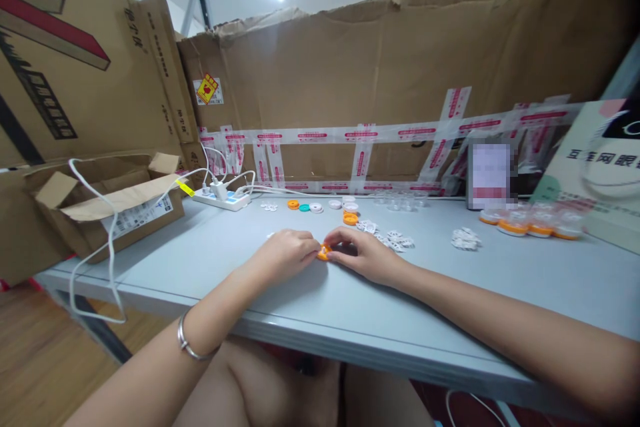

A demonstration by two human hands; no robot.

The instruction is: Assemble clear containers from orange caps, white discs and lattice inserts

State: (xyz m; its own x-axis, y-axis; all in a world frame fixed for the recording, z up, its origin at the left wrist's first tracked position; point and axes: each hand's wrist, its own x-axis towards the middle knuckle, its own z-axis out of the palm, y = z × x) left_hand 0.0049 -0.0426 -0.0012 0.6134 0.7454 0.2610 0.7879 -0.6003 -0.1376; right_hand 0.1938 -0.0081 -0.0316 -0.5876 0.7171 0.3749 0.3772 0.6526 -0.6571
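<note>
Between my two hands, just above the grey tabletop, is a small orange plastic piece (324, 253) with a bit of white inside. My left hand (287, 255) closes on its left side, fingers bent together. From the right, the thumb and fingers of my right hand (363, 253) pinch the same piece. An orange ring-shaped part (351, 218) lies just beyond my right hand. Close by is a pile of small white plastic pieces (395, 240). My fingers hide much of the orange piece.
Orange (293, 204), teal and white round parts line the table's back. White pieces (465, 239) and clear-topped orange parts (540, 223) sit right, near a phone-like screen (490, 173). A power strip (223, 197) and open carton (120, 203) stand left. Taped cardboard (320, 80) walls the back.
</note>
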